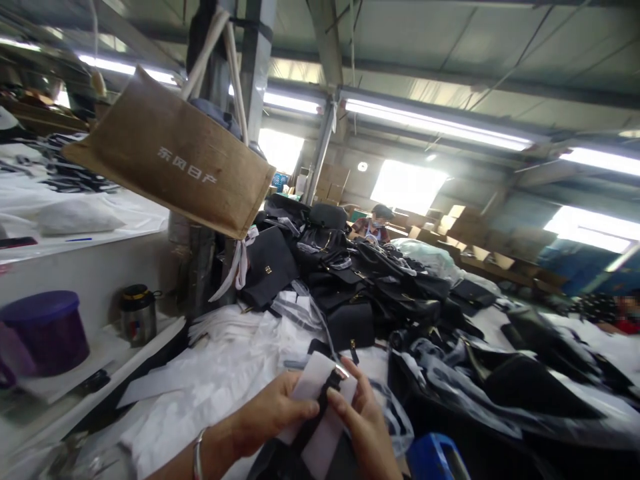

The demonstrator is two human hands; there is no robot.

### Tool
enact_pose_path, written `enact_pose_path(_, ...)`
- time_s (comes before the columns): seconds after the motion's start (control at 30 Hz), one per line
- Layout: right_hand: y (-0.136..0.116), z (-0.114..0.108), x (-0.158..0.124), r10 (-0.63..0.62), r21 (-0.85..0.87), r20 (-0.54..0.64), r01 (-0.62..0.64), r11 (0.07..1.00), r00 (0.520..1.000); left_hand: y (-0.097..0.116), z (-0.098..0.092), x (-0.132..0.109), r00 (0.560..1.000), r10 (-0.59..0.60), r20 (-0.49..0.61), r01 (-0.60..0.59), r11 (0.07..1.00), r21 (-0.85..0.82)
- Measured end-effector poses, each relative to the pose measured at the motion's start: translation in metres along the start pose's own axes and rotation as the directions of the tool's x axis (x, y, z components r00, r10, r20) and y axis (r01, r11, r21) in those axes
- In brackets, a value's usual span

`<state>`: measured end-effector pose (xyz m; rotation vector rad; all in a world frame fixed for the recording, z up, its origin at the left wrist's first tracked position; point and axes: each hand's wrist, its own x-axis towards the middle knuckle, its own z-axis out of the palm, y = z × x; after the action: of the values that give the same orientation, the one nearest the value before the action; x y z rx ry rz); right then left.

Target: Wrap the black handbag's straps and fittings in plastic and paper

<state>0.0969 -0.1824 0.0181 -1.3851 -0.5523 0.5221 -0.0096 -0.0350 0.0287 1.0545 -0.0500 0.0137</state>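
At the bottom centre, my left hand (267, 413) and my right hand (365, 427) both pinch a black strap (317, 407) wrapped in white paper-like sheet (320, 380). The fingers of each hand are closed on it, thumbs on top. A metal bangle (199, 453) circles my left wrist. Just beyond the hands lies a heap of black handbags (360, 280), some in clear plastic wrapping, spread over white sheets (225, 373).
A brown jute bag (170, 157) hangs from a pillar at upper left. A purple lidded container (43, 330) and a steel flask (137, 313) stand on a white shelf at left. A blue object (435, 460) sits beside my right hand. Another person (377, 223) sits behind the heap; cardboard boxes (470, 233) stand beyond.
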Motion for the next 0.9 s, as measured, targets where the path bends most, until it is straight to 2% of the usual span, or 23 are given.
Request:
enact_pose_path(0.1,-0.006,-0.008,0.003,0.0,-0.084,0.082,0.006,0.996,0.997,-0.005,0.002,0.004,1.0,-0.013,-0.013,0.014,1.0,0.026)
enact_pose_path(0.4,-0.008,-0.017,0.012,-0.051,-0.223,0.055,0.062,0.973,0.997,0.003,0.014,0.014,0.997,0.075,-0.026,-0.069,0.982,0.176)
enact_pose_path(0.63,-0.01,-0.017,0.002,-0.177,-0.394,0.058,0.185,0.9,0.983,-0.013,0.014,0.012,0.98,0.19,-0.063,-0.158,0.927,0.34)
enact_pose_path(0.8,-0.016,-0.019,0.002,-0.156,-0.442,0.062,0.167,0.881,0.986,-0.011,0.015,0.012,0.981,0.189,-0.033,-0.163,0.913,0.375)
enact_pose_path(0.9,-0.017,-0.023,0.003,-0.134,-0.445,0.068,0.15,0.883,0.989,-0.003,0.011,0.013,0.991,0.125,0.04,-0.131,0.908,0.398)
